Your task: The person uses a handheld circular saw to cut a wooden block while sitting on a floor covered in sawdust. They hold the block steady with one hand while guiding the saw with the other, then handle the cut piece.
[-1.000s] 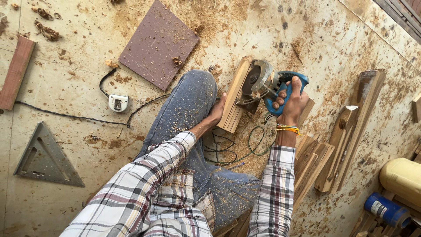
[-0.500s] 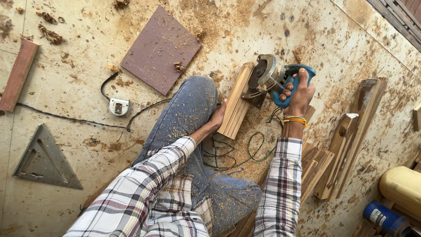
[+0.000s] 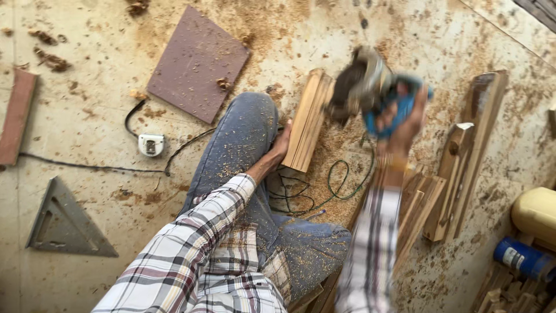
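I sit on a sawdust-covered floor with one knee in dusty jeans [image 3: 243,145] raised. My left hand [image 3: 282,146] rests against the near end of a pale wooden block [image 3: 308,119] lying on the floor by the knee. My right hand [image 3: 402,119] grips the blue handle of a small circular saw [image 3: 370,87], lifted clear of the block and blurred by motion. Its green cord [image 3: 341,182] loops on the floor below.
A brown square board [image 3: 197,64] lies beyond the knee. A tape measure [image 3: 150,145], a black cable and a grey metal triangle square [image 3: 63,226] lie left. Cut wood strips [image 3: 457,168] pile up right, near a yellow container [image 3: 536,211] and blue can [image 3: 521,258].
My right hand has lifted the saw up and to the right, off the wooden block. My left hand stays on the block's near end.
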